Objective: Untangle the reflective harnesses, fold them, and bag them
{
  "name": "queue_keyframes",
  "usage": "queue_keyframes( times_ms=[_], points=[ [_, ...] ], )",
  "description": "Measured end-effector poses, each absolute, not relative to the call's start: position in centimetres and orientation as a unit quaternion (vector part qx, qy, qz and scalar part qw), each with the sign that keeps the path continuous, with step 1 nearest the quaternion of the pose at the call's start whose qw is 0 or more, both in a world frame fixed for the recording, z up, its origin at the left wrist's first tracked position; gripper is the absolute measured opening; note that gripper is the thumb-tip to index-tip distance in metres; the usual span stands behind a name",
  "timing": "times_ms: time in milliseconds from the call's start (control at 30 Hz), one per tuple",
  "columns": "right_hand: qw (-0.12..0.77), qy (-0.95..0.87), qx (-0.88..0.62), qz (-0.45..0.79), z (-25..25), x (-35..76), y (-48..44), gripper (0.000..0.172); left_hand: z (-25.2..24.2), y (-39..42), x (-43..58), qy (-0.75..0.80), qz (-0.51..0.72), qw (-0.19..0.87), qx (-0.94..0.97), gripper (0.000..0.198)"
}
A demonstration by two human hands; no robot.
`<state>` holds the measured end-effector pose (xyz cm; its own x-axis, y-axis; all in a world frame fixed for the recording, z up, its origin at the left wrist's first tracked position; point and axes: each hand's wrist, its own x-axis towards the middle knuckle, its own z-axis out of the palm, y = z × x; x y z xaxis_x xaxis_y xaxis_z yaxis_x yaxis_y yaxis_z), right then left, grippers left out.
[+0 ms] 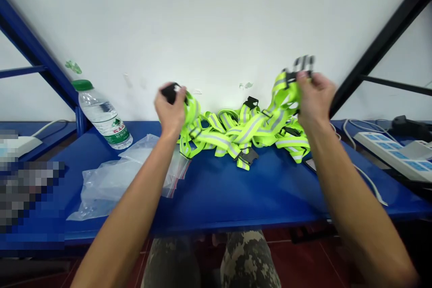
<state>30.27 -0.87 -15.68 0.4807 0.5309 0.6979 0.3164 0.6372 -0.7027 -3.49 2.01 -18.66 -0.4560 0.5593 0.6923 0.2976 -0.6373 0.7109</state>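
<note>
A tangled heap of neon yellow reflective straps (249, 128) with grey stripes lies at the back of the blue table. My left hand (171, 110) is closed on a black buckle (170, 93), from which a strap runs down into the heap. Raised at the right, my right hand (313, 94) grips a strap near its black buckle end (302, 68); motion blurs this part. More black buckles show in the heap, one standing up (251, 102) and one lying in front (249, 156).
Clear zip bags (111, 180) lie beside my left forearm. Behind them leans a water bottle (103, 114) with a green cap. A white power strip (398, 153) and cables sit at the right. A phone edge (311, 165) shows by my right forearm. A white wall stands behind the blue table (216, 202).
</note>
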Motion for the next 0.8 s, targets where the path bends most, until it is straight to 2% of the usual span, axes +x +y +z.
queue_keyframes(
  times_ms=[100,233,367,500,567,667,800],
  points=[
    [0.633,-0.613,-0.451,0.141,-19.0,25.5,-1.7,0.032,-21.5,0.4,-1.0,0.427,0.57,0.17,0.681,0.05],
    [0.537,-0.693,-0.467,0.118,-22.6,22.0,-2.9,0.041,-23.3,-0.6,0.0,0.436,0.435,0.257,0.745,0.049],
    [0.536,-0.699,-0.464,0.094,-24.3,21.5,-3.2,0.042,-23.1,-0.8,-0.7,0.425,0.373,0.275,0.778,0.055],
    [0.55,-0.667,-0.476,0.161,-24.6,21.6,-3.2,0.045,-23.0,-1.5,-1.1,0.404,0.271,0.301,0.82,0.058],
    [0.56,-0.651,-0.463,0.219,-24.4,21.6,-3.2,0.044,-23.1,-1.6,-0.9,0.414,0.269,0.308,0.813,0.057],
    [0.582,-0.621,-0.44,0.285,-24.1,21.7,-3.2,0.043,-23.3,-1.2,-0.8,0.434,0.335,0.327,0.769,0.055],
    [0.639,-0.58,-0.448,0.233,-23.9,22.9,-2.7,0.042,-23.6,-0.1,-1.5,0.479,0.498,0.267,0.672,0.043]
  ],
)
